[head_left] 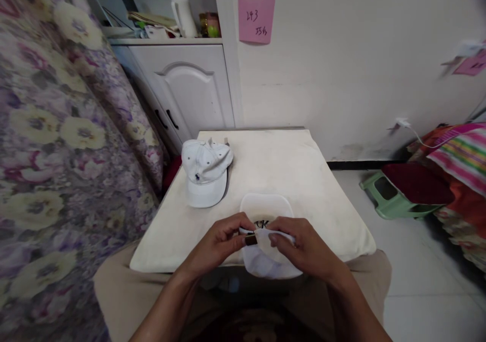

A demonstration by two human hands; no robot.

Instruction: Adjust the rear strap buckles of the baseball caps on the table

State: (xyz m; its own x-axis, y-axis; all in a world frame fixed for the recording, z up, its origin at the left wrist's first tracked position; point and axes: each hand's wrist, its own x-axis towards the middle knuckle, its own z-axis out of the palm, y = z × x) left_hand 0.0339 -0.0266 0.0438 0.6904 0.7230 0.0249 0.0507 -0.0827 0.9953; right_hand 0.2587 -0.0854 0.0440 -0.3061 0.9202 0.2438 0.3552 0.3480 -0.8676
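Note:
A white cap with a black logo [266,211] lies at the near edge of a small table covered in cream cloth [304,180], its brim pointing away from me. My left hand [218,243] and my right hand [299,246] both pinch the cap's rear strap, where a small dark buckle [250,239] shows between my fingertips. The back of the cap hangs over the table's edge towards my lap. A second white cap with a small blue emblem [205,172] rests untouched at the table's far left.
A floral curtain [56,129] hangs close on the left. Behind the table stand a white cabinet [186,89] and a wall with a pink note [256,14]. A green stool with a dark red cushion [406,190] and striped bedding [459,155] are on the right.

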